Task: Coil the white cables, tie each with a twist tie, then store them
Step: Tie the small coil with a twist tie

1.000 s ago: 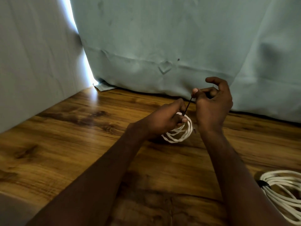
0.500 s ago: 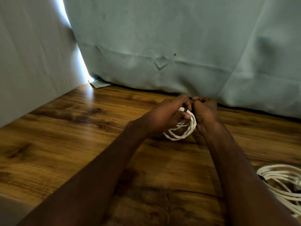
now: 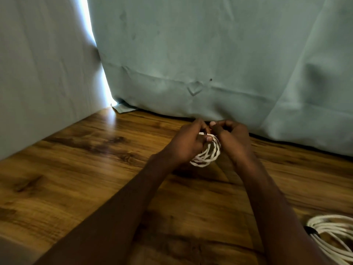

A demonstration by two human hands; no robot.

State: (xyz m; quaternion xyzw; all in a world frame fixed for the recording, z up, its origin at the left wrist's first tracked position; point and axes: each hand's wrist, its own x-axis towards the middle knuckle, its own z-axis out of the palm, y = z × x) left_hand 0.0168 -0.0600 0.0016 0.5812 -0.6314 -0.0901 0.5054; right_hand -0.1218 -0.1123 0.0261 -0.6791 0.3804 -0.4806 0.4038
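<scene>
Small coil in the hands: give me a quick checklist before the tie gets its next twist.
1. Left hand grips the small coil: ok.
2. Right hand pinches at the coil's top: ok.
3. Twist tie wrapped round the loops: cannot tell, mostly hidden.
4. Loops bunched, none trailing: ok.
5. Second coil out of the way on the table: ok.

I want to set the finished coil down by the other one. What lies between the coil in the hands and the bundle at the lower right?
In the head view, only the right forearm and bare wooden floor lie between the small coil and the tied bundle.
</scene>
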